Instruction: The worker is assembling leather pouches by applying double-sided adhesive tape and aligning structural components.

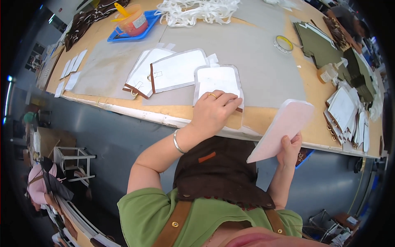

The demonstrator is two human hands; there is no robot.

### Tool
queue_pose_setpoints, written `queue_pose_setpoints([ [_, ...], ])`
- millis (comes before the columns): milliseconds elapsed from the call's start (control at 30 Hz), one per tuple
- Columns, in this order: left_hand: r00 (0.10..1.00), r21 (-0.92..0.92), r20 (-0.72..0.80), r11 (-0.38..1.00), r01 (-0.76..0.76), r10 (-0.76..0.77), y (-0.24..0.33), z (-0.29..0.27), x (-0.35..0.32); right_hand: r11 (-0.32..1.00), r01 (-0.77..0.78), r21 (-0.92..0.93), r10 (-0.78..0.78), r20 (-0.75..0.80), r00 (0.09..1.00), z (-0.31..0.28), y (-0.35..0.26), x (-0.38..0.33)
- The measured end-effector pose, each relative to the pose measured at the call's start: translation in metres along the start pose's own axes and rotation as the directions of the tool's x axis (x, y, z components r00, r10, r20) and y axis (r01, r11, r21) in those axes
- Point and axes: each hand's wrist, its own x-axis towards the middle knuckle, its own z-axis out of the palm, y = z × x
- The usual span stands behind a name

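My left hand [216, 109] lies over the near edge of a white panel [218, 78] with a grey border, its fingers bent and held together on the panel's brown edge strip. The thumb is hidden. A thin stack of pale pinkish-white sheets with rounded corners [282, 127] is gripped in my right hand [290, 148], tilted up off the table's near edge, thumb on the face towards me. Left of my left hand, another white panel [179, 68] with a brown strip and a metal ring overlaps more such panels [144, 74].
Grey sheets [263, 53] cover part of the table. At the back are a blue tray [154, 18] with an orange cup [133, 22] and a heap of white straps [197, 12]. To the right lie a tape roll [283, 44], a bottle [328, 73] and stacked panels [345, 107].
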Motion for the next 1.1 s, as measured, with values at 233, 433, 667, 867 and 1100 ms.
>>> queue_pose_setpoints([
  [233, 0.986, -0.323, 0.162, 0.942, 0.089, -0.038, 0.022, 0.004, 0.003, 0.933, -0.16, 0.322, 0.104, 0.185, 0.977, 0.021, 0.011, 0.018],
  [433, 0.912, -0.041, 0.275, 0.944, 0.329, -0.306, -0.138, -0.012, 0.031, 0.959, -0.279, 0.051, 0.247, 0.334, 0.91, 0.026, 0.001, 0.046],
  [667, 0.655, 0.243, 0.503, 0.819, 0.52, -0.565, -0.179, -0.018, 0.059, 0.936, -0.345, -0.073, 0.347, 0.367, 0.863, 0.062, 0.0, 0.076],
  [867, 0.704, 0.076, 0.524, 0.85, 0.522, -0.479, -0.165, -0.015, 0.058, 0.903, -0.367, -0.225, 0.43, 0.44, 0.788, 0.102, 0.008, 0.084],
  [1100, 0.809, -0.004, 0.187, 0.824, 0.567, -0.557, -0.185, -0.063, 0.045, 0.888, -0.385, -0.25, 0.457, 0.394, 0.797, 0.082, -0.002, 0.074],
])
